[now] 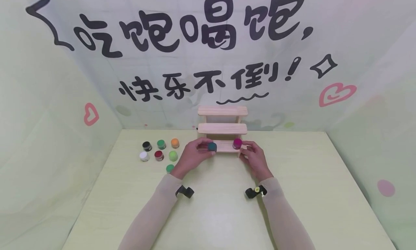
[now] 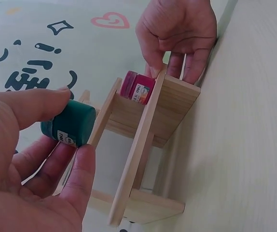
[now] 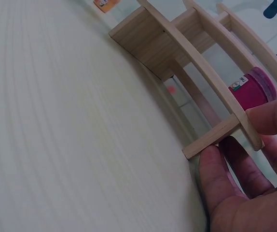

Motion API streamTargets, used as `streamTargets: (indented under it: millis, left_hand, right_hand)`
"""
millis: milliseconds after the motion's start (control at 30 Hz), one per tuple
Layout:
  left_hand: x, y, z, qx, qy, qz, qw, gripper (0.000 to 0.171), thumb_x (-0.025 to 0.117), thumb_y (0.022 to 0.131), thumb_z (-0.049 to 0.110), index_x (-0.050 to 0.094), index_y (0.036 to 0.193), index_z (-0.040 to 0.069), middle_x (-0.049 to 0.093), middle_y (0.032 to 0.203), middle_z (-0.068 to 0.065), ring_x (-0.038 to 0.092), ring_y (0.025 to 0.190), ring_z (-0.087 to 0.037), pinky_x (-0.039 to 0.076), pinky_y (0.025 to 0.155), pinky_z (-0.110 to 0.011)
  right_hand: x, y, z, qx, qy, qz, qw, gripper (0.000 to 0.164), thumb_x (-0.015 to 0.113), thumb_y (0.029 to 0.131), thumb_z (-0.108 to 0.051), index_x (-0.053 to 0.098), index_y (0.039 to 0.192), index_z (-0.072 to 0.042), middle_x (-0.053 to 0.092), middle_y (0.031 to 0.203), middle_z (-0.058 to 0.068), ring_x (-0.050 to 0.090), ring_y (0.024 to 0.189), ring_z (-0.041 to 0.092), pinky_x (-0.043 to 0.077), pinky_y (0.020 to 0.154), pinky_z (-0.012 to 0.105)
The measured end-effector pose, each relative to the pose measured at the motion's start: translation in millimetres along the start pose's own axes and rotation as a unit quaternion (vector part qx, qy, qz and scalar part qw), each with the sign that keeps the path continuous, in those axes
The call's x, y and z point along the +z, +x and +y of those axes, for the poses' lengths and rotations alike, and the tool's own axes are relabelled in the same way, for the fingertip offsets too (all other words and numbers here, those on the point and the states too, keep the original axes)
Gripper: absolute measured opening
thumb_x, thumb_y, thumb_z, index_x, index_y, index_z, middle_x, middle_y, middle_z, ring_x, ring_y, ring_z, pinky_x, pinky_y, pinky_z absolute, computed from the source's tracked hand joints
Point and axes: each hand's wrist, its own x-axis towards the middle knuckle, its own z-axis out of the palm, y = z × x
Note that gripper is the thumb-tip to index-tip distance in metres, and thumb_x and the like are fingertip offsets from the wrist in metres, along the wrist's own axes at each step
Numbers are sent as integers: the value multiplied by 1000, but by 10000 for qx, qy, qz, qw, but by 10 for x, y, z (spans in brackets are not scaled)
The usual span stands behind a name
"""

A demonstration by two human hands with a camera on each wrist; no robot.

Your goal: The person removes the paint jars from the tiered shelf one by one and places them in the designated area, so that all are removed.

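Observation:
A small teal paint jar (image 2: 73,123) is pinched between the thumb and fingers of my left hand (image 1: 192,157). The left hand holds it at the left end of the lowest step of a three-step wooden rack (image 1: 222,128). On the right end of that step stands a magenta paint jar (image 3: 254,89). My right hand (image 1: 255,158) grips the end of the step beside this jar, with the thumb (image 3: 269,117) at the board and the other fingers curled below it near the end leg.
On the table (image 1: 208,214) to the left stand several paint jars, among them black (image 1: 147,146), orange (image 1: 175,143), white (image 1: 144,156) and dark red (image 1: 159,155). One green jar (image 1: 170,168) lies close by the left wrist. A printed cloth wall (image 1: 175,116) rises right behind the rack.

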Motion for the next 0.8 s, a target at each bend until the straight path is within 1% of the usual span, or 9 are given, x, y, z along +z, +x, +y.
streamTargets:
  millis: [133, 267, 500, 700, 800]
  left_hand:
    - [-58, -48, -7, 12, -15, -20, 10000, 45, 86, 90, 27, 71, 132, 23, 74, 125, 4, 70, 121, -22, 60, 103, -42]
    - [-128, -110, -13, 76, -109, 1, 9999, 45, 85, 90, 24, 70, 133, 21, 74, 126, 1, 70, 121, -24, 62, 101, -41]
    - [-261, -189, -43, -29, -136, 92, 9999, 46, 86, 90, 24, 70, 133, 23, 72, 127, -1, 70, 121, -26, 64, 96, -37]
    - [-385, -258, -106, 45, -235, 124, 9996, 46, 85, 90, 19, 69, 134, 17, 71, 126, -6, 70, 121, -29, 63, 99, -37]
    - [-448, -302, -140, -27, -203, 175, 9996, 44, 85, 91, 19, 70, 132, 19, 71, 125, -5, 70, 121, -28, 63, 98, -36]
  right_hand:
    - [2, 6, -3, -28, -4, -23, 10000, 38, 65, 101, -4, 61, 138, -11, 64, 114, 7, 67, 107, 19, 62, 99, 32]
    - [7, -2, -12, -50, 38, -59, 10000, 38, 64, 101, -4, 61, 138, -10, 64, 113, 7, 67, 107, 18, 61, 102, 33]
    - [10, -19, -23, -7, 67, -26, 10000, 38, 64, 100, -4, 61, 138, -10, 63, 116, 9, 67, 109, 18, 62, 98, 29]
    - [2, -19, -24, -6, 65, -34, 10000, 38, 65, 101, -4, 61, 138, -9, 63, 113, 7, 67, 107, 17, 61, 101, 31]
    - [-2, -16, -18, -40, 69, -41, 10000, 38, 64, 101, -3, 60, 138, -8, 63, 111, 6, 66, 106, 17, 61, 103, 34]
